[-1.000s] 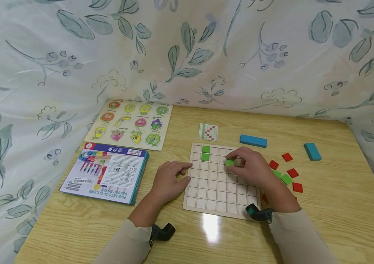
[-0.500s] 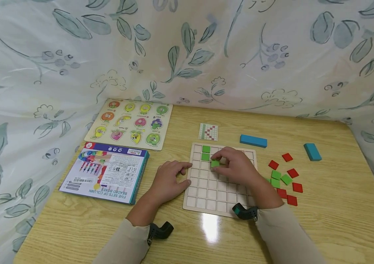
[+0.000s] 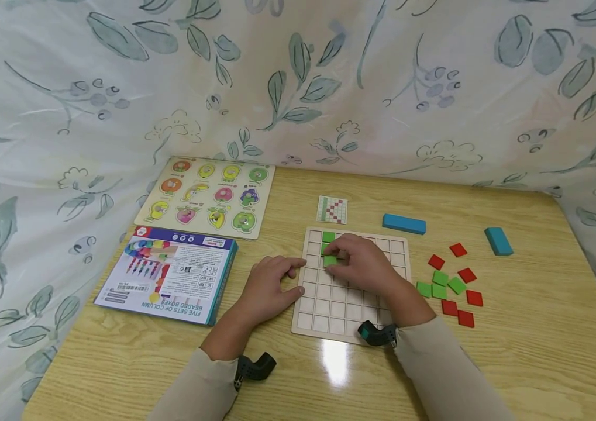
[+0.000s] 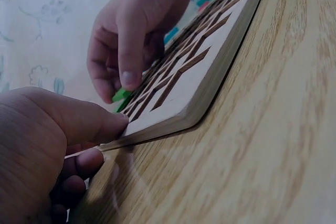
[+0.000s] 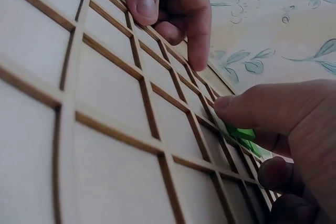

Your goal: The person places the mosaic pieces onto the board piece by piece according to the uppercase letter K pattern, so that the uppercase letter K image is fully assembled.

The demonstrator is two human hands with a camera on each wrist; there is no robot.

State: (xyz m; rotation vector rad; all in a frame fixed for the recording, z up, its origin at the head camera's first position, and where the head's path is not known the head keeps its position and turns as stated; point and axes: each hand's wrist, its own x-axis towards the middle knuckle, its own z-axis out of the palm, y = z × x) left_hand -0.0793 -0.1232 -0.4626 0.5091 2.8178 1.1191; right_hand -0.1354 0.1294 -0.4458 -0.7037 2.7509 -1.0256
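Observation:
A square wooden grid board (image 3: pixel 321 307) lies on the table. My right hand (image 3: pixel 368 268) pinches a green square tile (image 3: pixel 330 261) between thumb and fingers, close over the second column of cells. Above it in that column, one green tile (image 3: pixel 328 237) sits in the top cell and another (image 3: pixel 324 249) just below, partly covered by my fingers. In the right wrist view the held tile (image 5: pixel 242 133) shows below my thumb. My left hand (image 3: pixel 270 287) rests at the board's left edge, its thumb (image 4: pixel 113 124) and index finger touching the rim.
Loose red tiles (image 3: pixel 465 318) and green tiles (image 3: pixel 439 291) lie right of the board. Behind it are a small pattern card (image 3: pixel 332 210) and blue blocks (image 3: pixel 404 224) (image 3: pixel 498 241). A fruit puzzle board (image 3: pixel 208 199) and a printed box (image 3: pixel 166 278) stand at left.
My right hand has moved left across the board with the green tile, from the right-hand columns to the second column. More loose tiles at right are uncovered. My left hand stays put.

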